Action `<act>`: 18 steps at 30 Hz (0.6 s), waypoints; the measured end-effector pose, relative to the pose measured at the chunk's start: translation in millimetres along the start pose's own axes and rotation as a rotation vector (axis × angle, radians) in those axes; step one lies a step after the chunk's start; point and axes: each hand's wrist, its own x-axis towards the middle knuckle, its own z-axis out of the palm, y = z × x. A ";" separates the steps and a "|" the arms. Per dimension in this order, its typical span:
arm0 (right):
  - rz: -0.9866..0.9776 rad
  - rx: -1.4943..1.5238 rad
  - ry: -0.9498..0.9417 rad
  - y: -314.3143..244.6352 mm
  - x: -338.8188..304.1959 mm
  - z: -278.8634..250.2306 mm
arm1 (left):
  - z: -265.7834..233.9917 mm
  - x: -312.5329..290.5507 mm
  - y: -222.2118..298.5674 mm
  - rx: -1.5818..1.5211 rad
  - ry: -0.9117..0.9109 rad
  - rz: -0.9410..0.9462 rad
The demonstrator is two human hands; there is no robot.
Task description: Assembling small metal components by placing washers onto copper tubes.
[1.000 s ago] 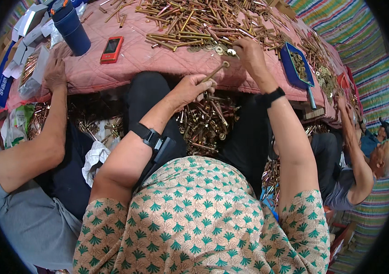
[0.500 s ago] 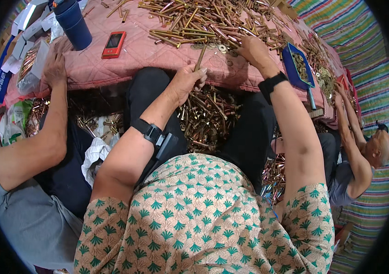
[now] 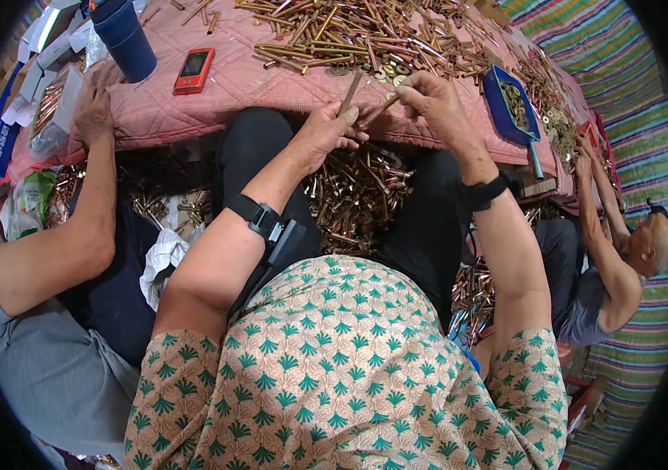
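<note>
My left hand [image 3: 324,135] is closed around a slim brass-coloured metal tube [image 3: 351,92], which stands nearly upright between thumb and fingers. Close on its right, my right hand [image 3: 432,106] pinches a second slim metal piece [image 3: 379,110], tilted down toward the left fingers. Whether that piece is a tube or a bolt I cannot make out. Both hands are at the near edge of the pink quilted table cover [image 3: 255,90]. Flat round washers [image 3: 381,76] lie just beyond them, in front of a heap of loose metal tubes [image 3: 326,39]. Below, between my knees, is a pile of bolts [image 3: 357,200].
A blue tray [image 3: 498,110] of washers sits right of my hands. To the left are a red device with a screen [image 3: 193,71], a dark blue tumbler [image 3: 124,39] and a clear plastic box [image 3: 56,113]. Co-workers sit on both sides, one arm [image 3: 67,227] resting at left.
My right hand has come back from the washers and tubes toward my left hand, now with a slim metal piece in its fingers. The left hand keeps its tube, barely shifted.
</note>
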 end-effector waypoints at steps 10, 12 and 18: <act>-0.093 -0.453 0.025 64.1 29.4 3.9 | -6.2 4.6 -4.7 -0.016 0.094 0.007; -0.296 -0.820 0.085 64.6 29.0 7.8 | -4.4 3.9 -3.8 -0.006 0.083 0.008; 0.172 -0.062 0.156 44.7 20.5 8.7 | -5.1 3.8 -6.2 -0.009 0.057 -0.006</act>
